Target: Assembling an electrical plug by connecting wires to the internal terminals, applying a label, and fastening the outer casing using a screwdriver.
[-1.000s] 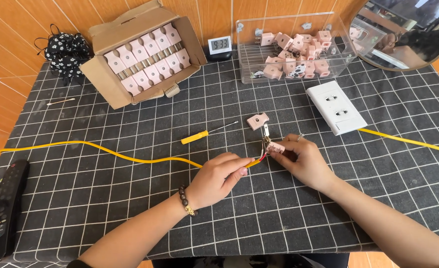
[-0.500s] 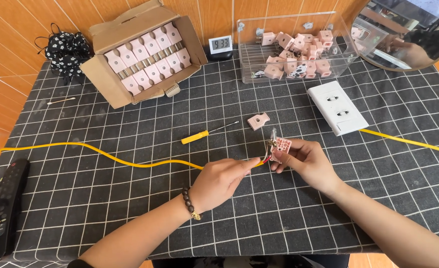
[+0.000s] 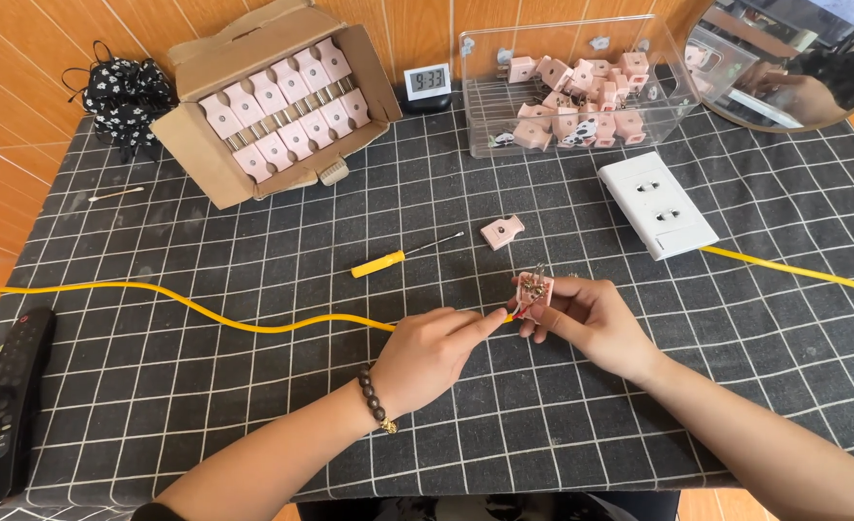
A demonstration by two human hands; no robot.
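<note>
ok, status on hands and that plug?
Right hand holds the open pink plug. Left hand pinches the yellow cable at the plug. Screwdriver and plug cover lie apart, nothing blocking.

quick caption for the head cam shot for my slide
Right hand holds an open pink plug half while left hand feeds a yellow cable into it over a checked tablecloth.

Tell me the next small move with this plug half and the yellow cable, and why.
Probably pick up the yellow screwdriver. The right hand holds the open pink plug half, the left hand feeds the yellow cable end into it, and the other half lies apart.
</note>
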